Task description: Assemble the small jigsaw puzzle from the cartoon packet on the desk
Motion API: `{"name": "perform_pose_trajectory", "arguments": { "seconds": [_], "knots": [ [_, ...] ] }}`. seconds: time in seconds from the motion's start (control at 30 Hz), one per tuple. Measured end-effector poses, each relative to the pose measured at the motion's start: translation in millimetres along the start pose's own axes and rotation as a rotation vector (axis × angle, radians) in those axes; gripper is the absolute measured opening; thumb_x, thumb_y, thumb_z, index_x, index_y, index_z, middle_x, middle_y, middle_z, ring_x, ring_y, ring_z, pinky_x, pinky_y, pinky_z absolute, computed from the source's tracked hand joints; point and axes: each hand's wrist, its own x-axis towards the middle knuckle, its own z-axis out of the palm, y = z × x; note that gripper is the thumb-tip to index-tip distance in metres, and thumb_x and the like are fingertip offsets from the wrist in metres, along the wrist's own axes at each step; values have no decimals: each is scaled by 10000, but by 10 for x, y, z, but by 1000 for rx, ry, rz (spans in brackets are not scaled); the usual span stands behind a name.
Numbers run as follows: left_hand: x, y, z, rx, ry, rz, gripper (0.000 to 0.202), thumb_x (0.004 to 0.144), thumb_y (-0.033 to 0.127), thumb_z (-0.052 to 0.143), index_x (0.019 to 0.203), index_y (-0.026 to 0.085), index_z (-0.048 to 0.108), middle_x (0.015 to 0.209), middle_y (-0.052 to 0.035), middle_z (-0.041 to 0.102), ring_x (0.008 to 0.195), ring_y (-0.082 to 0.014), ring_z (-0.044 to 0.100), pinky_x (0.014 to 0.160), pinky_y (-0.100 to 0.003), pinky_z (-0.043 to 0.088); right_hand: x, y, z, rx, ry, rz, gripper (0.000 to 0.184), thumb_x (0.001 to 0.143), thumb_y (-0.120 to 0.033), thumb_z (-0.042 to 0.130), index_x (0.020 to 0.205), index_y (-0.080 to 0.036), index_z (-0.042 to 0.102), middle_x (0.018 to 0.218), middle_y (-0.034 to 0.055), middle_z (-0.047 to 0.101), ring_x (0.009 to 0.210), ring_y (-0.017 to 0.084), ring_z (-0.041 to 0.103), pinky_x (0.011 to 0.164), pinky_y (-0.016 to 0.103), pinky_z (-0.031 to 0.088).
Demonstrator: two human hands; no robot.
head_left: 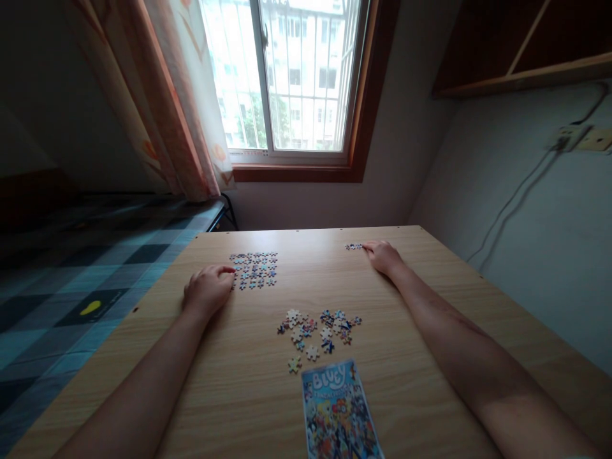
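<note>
My left hand (209, 290) rests on the table's left side, index finger stretched out and fingertips at the left edge of a block of puzzle pieces (255, 269) laid in rows. Its other fingers are partly hidden. Toward the far right, my right hand (382, 256) has its fingers together on a puzzle piece at the right end of a short row of pieces (352, 247); that piece is mostly covered by the fingertips. Between my arms lies a loose pile of puzzle pieces (306, 328), some with the pale back up. Nearer to me is a Bluey picture sheet (338, 408).
The wooden table (248, 395) reaches to its far edge below a barred window (306, 83). A bed with a checked cover (119, 255) stands along the left. On the right wall, a cable (521, 185) hangs from a socket, with a wooden shelf (526, 80) above.
</note>
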Motion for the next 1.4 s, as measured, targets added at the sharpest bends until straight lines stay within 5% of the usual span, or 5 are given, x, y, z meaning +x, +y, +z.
{"name": "perform_pose_trajectory", "arguments": {
  "seconds": [0.4,0.63,0.8,1.17,1.4],
  "knots": [
    [-7,15,-1,-20,9,-10,326,837,371,501,1009,251,752,1205,-65,695,1141,-317,590,1006,-413,446,-101,-387,-344,119,149,-89,316,951,-252,504,1181,-195,712,1191,75,701,1124,210,611,1010,302,440],
    [5,-10,28,-20,11,-19,317,834,386,508,1005,266,747,1214,-52,690,1151,-305,582,1010,-404,441,-530,-1388,-683,459,-300,-702,208,898,-291,641,1050,-203,753,854,17,726,686,92,611,685,217,457],
    [3,-13,26,-25,5,-13,325,844,383,490,1010,267,744,1193,-54,692,1143,-304,586,1004,-414,443,-860,-1832,-709,332,-421,-749,229,839,-317,730,1041,-216,766,940,47,749,776,123,639,677,232,436],
    [1,-28,29,-38,-5,-9,332,841,384,491,1028,268,740,1228,-50,682,1156,-308,578,1005,-420,443,-930,-1879,-657,147,-402,-632,125,799,-274,716,886,-236,798,875,41,758,762,150,634,627,249,380],
    [17,-35,57,-30,9,-9,329,841,382,494,1024,267,741,1212,-48,688,1141,-306,587,998,-419,451,-709,-1613,-600,433,-444,-633,148,844,-310,702,839,-170,752,766,15,711,618,75,543,596,216,365]
  ]
}}
